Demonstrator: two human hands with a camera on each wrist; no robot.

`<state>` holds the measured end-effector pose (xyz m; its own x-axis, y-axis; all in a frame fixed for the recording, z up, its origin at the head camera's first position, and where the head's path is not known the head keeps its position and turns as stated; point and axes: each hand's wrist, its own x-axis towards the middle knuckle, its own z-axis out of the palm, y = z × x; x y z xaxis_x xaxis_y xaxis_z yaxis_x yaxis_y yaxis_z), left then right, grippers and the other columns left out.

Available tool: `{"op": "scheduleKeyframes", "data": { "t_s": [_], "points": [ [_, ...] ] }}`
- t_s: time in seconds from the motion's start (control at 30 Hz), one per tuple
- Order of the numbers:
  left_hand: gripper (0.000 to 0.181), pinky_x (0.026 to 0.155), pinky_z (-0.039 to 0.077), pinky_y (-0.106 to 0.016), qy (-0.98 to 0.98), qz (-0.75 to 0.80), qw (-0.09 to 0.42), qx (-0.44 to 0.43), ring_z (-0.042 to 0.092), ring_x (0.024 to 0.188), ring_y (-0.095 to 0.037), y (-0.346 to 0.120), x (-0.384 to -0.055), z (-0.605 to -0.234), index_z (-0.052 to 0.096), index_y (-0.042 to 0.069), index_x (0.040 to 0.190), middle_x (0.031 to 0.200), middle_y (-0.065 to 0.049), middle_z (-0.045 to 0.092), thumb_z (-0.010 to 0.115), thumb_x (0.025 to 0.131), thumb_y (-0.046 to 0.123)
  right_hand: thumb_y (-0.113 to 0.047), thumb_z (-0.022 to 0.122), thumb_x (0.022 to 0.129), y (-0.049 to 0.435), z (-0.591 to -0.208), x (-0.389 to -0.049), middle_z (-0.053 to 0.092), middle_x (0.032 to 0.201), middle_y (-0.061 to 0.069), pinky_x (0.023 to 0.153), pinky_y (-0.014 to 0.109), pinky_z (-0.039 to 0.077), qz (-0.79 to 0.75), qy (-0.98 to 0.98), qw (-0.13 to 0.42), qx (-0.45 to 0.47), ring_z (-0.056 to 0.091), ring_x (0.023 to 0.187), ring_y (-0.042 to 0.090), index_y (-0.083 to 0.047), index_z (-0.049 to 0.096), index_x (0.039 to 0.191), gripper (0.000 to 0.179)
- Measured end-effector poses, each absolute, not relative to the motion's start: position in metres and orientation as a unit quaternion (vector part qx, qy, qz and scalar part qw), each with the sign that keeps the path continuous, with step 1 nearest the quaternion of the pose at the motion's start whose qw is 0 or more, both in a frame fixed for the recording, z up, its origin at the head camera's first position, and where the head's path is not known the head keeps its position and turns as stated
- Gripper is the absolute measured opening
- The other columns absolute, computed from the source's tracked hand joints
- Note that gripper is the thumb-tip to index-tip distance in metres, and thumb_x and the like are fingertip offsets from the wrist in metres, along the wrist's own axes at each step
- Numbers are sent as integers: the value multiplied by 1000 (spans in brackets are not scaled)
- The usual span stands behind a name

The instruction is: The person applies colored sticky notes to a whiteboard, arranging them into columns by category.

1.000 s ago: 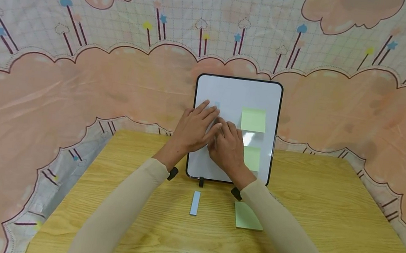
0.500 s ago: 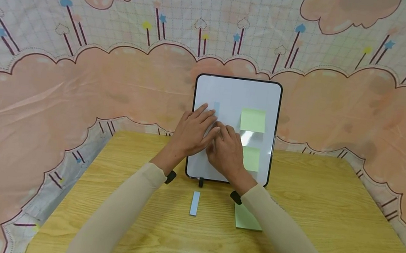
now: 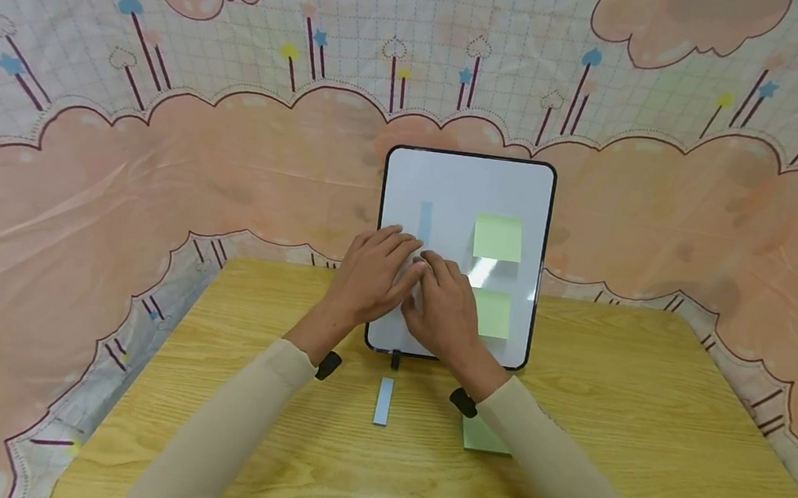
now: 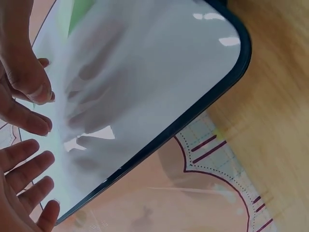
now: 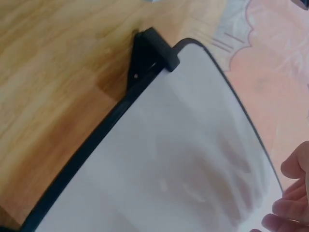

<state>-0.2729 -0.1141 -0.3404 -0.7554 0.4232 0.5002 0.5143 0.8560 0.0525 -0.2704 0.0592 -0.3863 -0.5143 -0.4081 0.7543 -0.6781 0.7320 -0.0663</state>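
Note:
A small black-framed whiteboard (image 3: 467,183) stands on the table. A pale blue strip (image 3: 425,219) is stuck on its left part. Just below the strip my left hand (image 3: 370,274) is in front of the board, its fingers loosely extended. Beside it my right hand (image 3: 446,304) has bent fingers, with the index and thumb apart in the left wrist view; I see nothing held in it. Both hands nearly meet and hide the board's lower left. Two green sticky notes, an upper note (image 3: 498,237) and a lower note (image 3: 493,313), are on the board's right side.
A blue pad of strips (image 3: 383,401) lies on the table before the board. A green sticky note pad (image 3: 484,435) lies partly under my right forearm. A black foot (image 5: 153,50) supports the board's bottom edge. A patterned cloth (image 3: 290,163) hangs behind.
Both hands have slid down the whiteboard a little. More of the blue strip shows above them, and the left fingers have drawn down off it. The sticky notes have not moved.

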Motion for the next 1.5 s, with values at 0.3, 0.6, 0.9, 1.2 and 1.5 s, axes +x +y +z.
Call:
{"op": "scheduleKeyframes", "data": {
  "t_s": [0.3, 0.6, 0.9, 1.2, 1.5],
  "points": [
    [48, 115, 40, -56, -918, -141, 260, -263, 57, 136, -29, -119, -257, -349, 66, 12, 144, 140, -8, 67, 45, 112, 41, -18, 73, 94, 61, -388, -257, 65, 136, 18, 91, 53, 57, 204, -864, 345, 304, 65, 117, 38, 3, 67, 131, 43],
    [45, 98, 52, -55, -902, -195, 272, -272, 67, 119, -32, -124, -242, -361, 71, 9, 136, 128, -11, 72, 48, 111, 39, -16, 77, 91, 66, -390, -246, 67, 131, 16, 89, 54, 56, 238, -862, 335, 297, 65, 116, 38, 3, 69, 130, 43],
    [45, 101, 53, -52, -896, -224, 258, -282, 67, 117, -33, -126, -227, -370, 71, 5, 132, 124, -12, 72, 50, 110, 37, -16, 77, 93, 71, -396, -239, 67, 129, 18, 94, 53, 56, 261, -857, 323, 304, 65, 116, 37, 4, 70, 128, 42],
    [45, 101, 52, -55, -894, -233, 247, -292, 69, 114, -31, -129, -216, -379, 73, 5, 128, 121, -10, 73, 48, 111, 39, -15, 76, 94, 73, -401, -231, 66, 129, 16, 93, 50, 55, 277, -854, 310, 313, 65, 115, 36, 4, 69, 128, 39],
    [41, 104, 51, -57, -905, -236, 216, -280, 69, 115, -31, -136, -206, -388, 73, 5, 127, 122, -9, 74, 56, 109, 37, -15, 78, 92, 73, -405, -224, 68, 124, 16, 92, 49, 57, 272, -858, 303, 312, 67, 109, 35, 2, 72, 122, 36]
  ]
}}
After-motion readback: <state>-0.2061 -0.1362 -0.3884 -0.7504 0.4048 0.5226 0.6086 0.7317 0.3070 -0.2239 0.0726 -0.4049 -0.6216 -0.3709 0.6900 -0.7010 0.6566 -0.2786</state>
